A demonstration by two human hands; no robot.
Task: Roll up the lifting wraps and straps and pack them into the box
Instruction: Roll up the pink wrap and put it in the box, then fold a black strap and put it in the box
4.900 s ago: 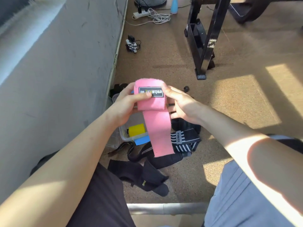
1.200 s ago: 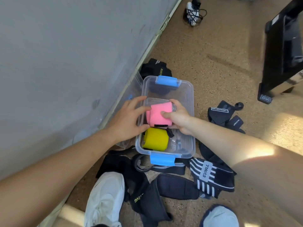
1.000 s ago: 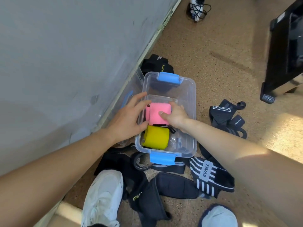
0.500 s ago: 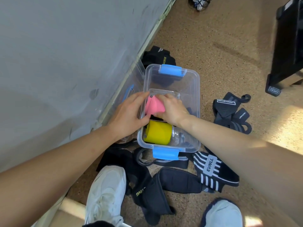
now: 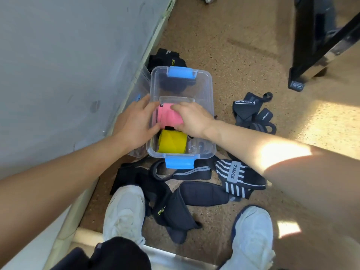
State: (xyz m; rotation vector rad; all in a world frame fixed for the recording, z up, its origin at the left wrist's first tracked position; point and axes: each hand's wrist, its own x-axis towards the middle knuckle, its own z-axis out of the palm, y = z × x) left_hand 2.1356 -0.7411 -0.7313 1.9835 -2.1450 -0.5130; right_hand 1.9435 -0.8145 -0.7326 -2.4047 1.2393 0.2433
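Note:
A clear plastic box (image 5: 206, 90) with blue latches stands on the floor by the wall. Inside it a rolled pink wrap (image 5: 167, 116) lies just behind a rolled yellow wrap (image 5: 172, 141). My left hand (image 5: 134, 121) is at the box's left wall, its fingers and thumb against the pink roll's left end. My right hand (image 5: 191, 118) lies over the roll's right side with its fingers curled on top. A striped black and white wrap (image 5: 236, 177) and black straps (image 5: 202, 192) lie unrolled on the floor in front of the box.
Dark grey straps (image 5: 251, 114) lie right of the box and a black wrap (image 5: 167, 59) behind it. The box's clear lid (image 5: 139, 84) leans against the grey wall on the left. A black machine frame (image 5: 319, 41) stands at the far right. My two white shoes (image 5: 124, 211) are near the straps.
The pink wrap went from half rolled in both hands to fully rolled and set down in the box behind the yellow roll. Both hands stay on it, pushing it lower.

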